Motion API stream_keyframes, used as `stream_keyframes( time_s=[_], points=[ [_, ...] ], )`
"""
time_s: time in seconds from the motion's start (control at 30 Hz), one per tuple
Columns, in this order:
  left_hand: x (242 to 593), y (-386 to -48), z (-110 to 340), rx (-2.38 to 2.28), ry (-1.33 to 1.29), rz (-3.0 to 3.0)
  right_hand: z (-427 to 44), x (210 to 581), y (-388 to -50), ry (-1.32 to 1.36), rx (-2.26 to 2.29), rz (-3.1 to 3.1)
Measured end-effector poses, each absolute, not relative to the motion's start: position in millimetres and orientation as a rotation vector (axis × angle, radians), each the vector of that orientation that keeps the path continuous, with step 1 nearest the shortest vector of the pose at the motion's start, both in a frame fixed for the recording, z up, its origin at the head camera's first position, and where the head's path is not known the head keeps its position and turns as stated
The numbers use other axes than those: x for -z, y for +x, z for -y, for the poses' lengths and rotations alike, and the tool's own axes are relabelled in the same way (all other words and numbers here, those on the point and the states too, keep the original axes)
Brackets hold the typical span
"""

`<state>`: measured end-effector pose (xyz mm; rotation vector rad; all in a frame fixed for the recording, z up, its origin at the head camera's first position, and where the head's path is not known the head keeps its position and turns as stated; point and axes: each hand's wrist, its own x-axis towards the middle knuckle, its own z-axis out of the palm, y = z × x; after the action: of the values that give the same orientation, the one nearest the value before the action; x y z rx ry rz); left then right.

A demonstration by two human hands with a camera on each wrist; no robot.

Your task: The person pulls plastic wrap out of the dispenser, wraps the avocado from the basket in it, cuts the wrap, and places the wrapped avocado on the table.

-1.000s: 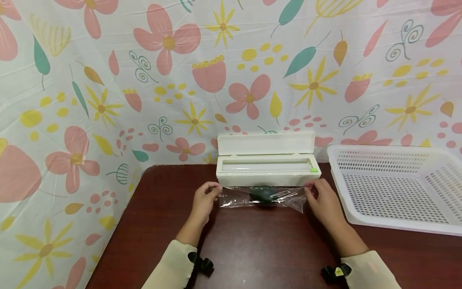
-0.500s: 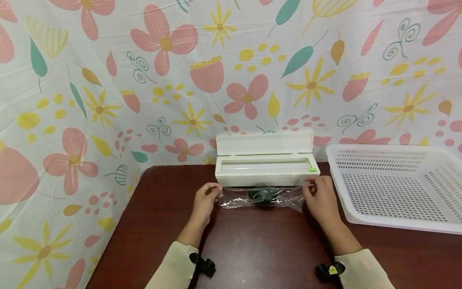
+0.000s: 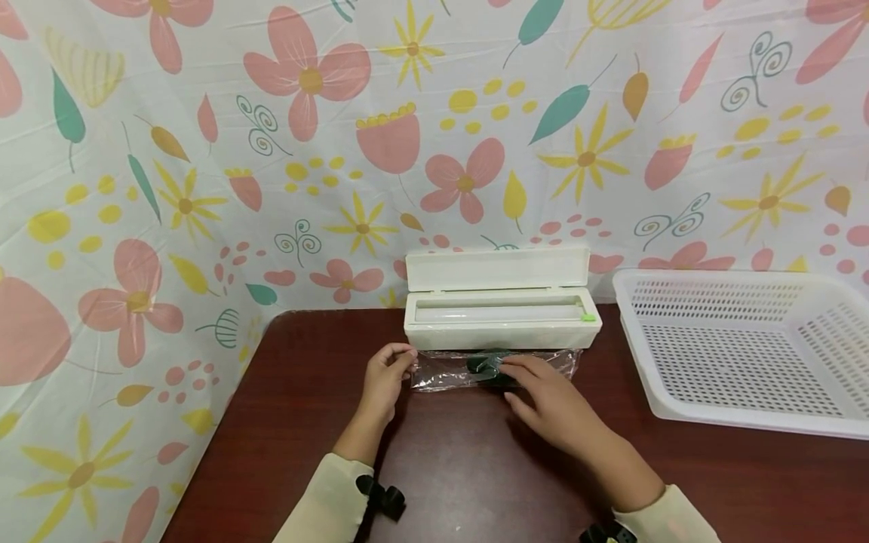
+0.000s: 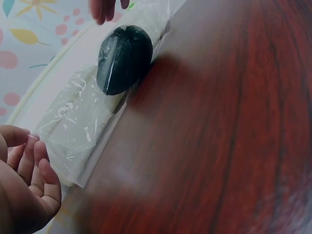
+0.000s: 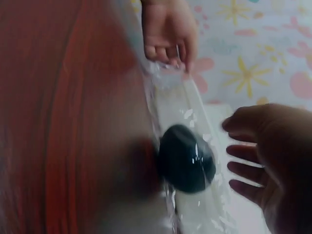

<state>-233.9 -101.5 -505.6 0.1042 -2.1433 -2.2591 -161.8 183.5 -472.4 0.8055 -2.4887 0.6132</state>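
Note:
A smooth, dark green, egg-shaped object [image 3: 480, 366] lies on the table under a strip of clear cling film [image 3: 436, 372]. In the left wrist view the film stretches over the dark object [image 4: 125, 59] and is creased. My left hand [image 3: 383, 383] pinches the film's left end between thumb and finger. Fingers spread, my right hand [image 3: 560, 407] hovers at the dark object's right side; the right wrist view shows a small gap between that hand [image 5: 275, 158] and the object [image 5: 185, 161]. Behind the film stands a white cling film dispenser [image 3: 502, 337], lid up, roll inside.
A white perforated plastic basket [image 3: 641, 354] stands on the right of the dark red wooden table [image 3: 448, 467]. A green slider [image 3: 588, 317] sits at the dispenser's right end. A flower-print cloth [image 3: 305, 188] hangs behind the table.
My right hand has let go of the film's right end and moved left to the dark egg-shaped object. The film's right end now lies loose. My left hand keeps its pinch in place.

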Motion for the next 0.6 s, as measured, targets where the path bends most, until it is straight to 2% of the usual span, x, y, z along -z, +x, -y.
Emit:
stream_keyframes(
  time_s=[0.33,0.5,0.6],
  points=[
    [501.6,-231.2,100.8,2.225,0.121,2.16,-170.7,479.4,-159.4,0.801,-0.544,2.658],
    [484.6,-221.7,92.4,1.946,0.054,2.229,-170.5,483.2,-161.3,0.806,-0.555,2.627],
    [472.0,-211.4,82.7,1.725,-0.072,2.306,-170.6,484.5,-162.5,0.795,-0.565,2.641]
  ],
)
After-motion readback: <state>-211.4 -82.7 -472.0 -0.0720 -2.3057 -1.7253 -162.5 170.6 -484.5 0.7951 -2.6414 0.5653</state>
